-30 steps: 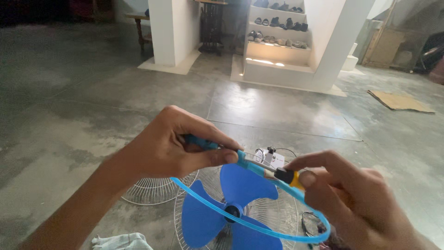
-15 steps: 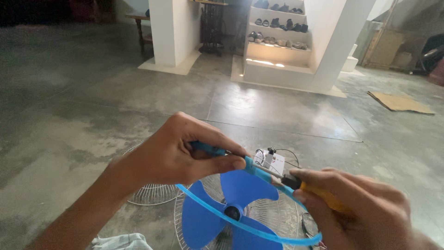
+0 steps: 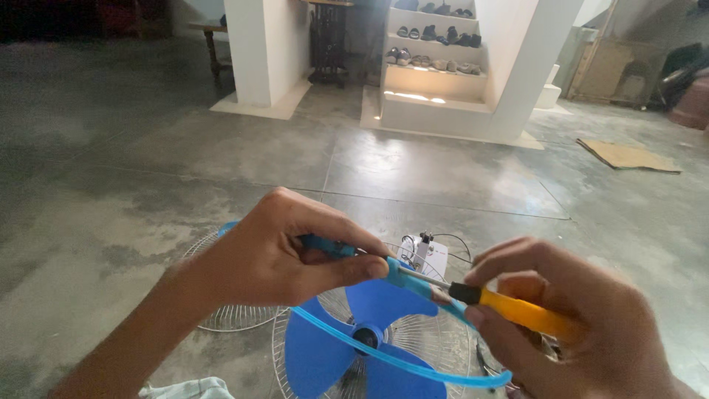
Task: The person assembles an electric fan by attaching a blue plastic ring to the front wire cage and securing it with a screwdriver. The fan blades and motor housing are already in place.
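My left hand (image 3: 277, 255) pinches the clamp end of a translucent blue plastic ring (image 3: 384, 360), a fan guard rim, held up in front of me. My right hand (image 3: 569, 325) grips a screwdriver (image 3: 509, 308) with a yellow handle and black collar; its metal shaft points left into the ring's clamp right beside my left thumb. Below the ring, a fan with blue blades (image 3: 362, 332) lies on the floor inside a white wire grille (image 3: 436, 343).
A second wire grille (image 3: 221, 314) lies on the concrete floor to the left. A small white part with wires (image 3: 425, 255) sits behind the fan. A cloth (image 3: 181, 389) is at the bottom edge. White pillars, shoe shelves (image 3: 436, 44) and flat cardboard (image 3: 628, 157) stand farther back.
My right hand has turned on the screwdriver, so more of the yellow handle shows and the fingers have lifted. The view has shifted slightly down; the left hand keeps its pinch.
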